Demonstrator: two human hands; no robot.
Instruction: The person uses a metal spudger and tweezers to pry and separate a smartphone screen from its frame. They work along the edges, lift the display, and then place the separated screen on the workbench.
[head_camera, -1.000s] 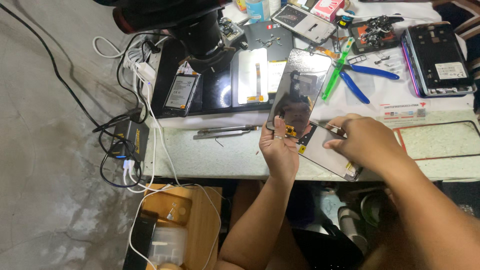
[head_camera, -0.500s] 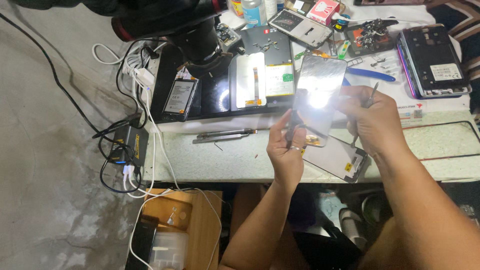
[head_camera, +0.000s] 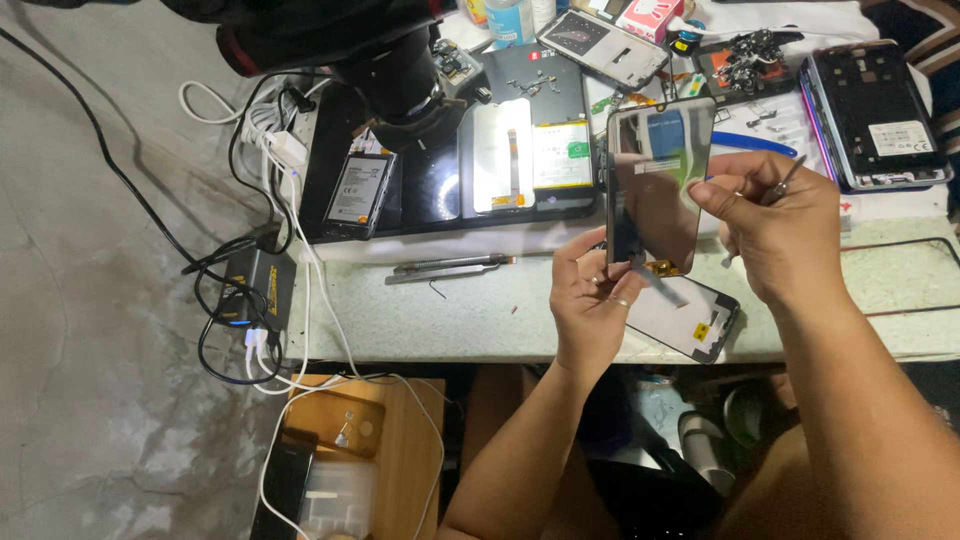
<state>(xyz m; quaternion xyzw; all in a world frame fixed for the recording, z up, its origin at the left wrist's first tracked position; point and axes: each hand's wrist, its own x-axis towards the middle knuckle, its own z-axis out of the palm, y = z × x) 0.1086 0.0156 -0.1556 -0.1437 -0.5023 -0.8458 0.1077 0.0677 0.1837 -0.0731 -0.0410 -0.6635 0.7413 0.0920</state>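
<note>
Phone screen (head_camera: 655, 185) upright in left hand (head_camera: 590, 300); right hand (head_camera: 775, 225) touching edge.

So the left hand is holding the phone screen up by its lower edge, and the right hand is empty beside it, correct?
Not quite: in the head view the right hand grips thin metal tweezers, not nothing. The left hand does hold the phone screen up by its lower edge.
</note>
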